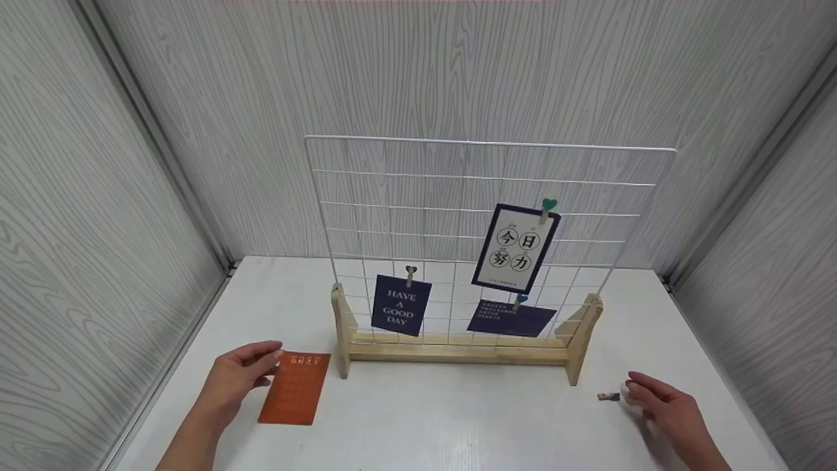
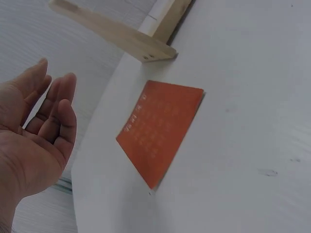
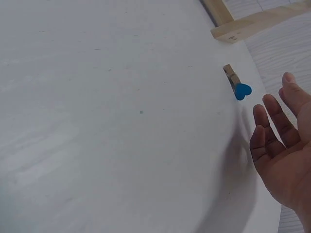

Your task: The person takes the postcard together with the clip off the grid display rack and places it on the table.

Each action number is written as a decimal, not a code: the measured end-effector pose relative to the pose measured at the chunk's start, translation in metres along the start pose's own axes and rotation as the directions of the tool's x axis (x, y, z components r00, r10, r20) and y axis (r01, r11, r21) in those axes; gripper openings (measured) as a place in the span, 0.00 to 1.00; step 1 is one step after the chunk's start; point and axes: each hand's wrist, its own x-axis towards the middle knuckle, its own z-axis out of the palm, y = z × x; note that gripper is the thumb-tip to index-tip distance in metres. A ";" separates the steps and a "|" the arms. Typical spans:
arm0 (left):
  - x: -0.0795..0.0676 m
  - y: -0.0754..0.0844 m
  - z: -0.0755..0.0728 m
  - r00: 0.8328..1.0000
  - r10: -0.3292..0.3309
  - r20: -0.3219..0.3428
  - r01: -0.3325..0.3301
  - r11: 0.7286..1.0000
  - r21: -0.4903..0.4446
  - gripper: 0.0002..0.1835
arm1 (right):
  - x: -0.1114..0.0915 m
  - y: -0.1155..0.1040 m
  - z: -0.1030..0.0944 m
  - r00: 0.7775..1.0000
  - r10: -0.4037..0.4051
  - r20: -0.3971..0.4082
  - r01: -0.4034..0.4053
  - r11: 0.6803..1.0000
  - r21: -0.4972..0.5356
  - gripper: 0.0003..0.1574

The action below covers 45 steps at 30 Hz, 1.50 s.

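Note:
An orange card (image 1: 295,389) with pale print lies on the white table, left of the wire rack. Beside its upper left corner is my left hand (image 1: 245,373), fingers loosely bent; the left wrist view shows the palm holding nothing, apart from the card (image 2: 160,128). On the right side a small wooden clothespin (image 1: 608,396) with a blue heart lies on the table. My right hand (image 1: 664,409) hovers just right of it. In the right wrist view the relaxed fingers are empty, close to the blue heart clothespin (image 3: 236,82).
A white wire grid (image 1: 451,196) stands upright in a wooden base (image 1: 458,354). Clipped on it are a "HAVE A GOOD DAY" card (image 1: 401,306), a white card with a dark border (image 1: 516,248) and a tilted dark card (image 1: 511,319). Grey wood-patterned walls surround the table.

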 end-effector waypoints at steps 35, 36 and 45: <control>-0.023 0.180 0.102 0.808 0.457 0.371 -0.497 0.868 0.015 0.17 | -0.070 -0.227 -0.038 0.695 -0.717 -0.053 0.701 0.693 -0.169 0.22; -0.023 0.183 0.107 0.805 0.457 0.378 -0.498 0.867 0.012 0.17 | -0.070 -0.235 -0.037 0.680 -0.732 -0.044 0.716 0.675 -0.179 0.22; -0.021 0.209 0.143 0.785 0.438 0.439 -0.480 0.877 -0.016 0.17 | -0.070 -0.298 -0.021 0.612 -0.790 0.041 0.782 0.596 -0.181 0.22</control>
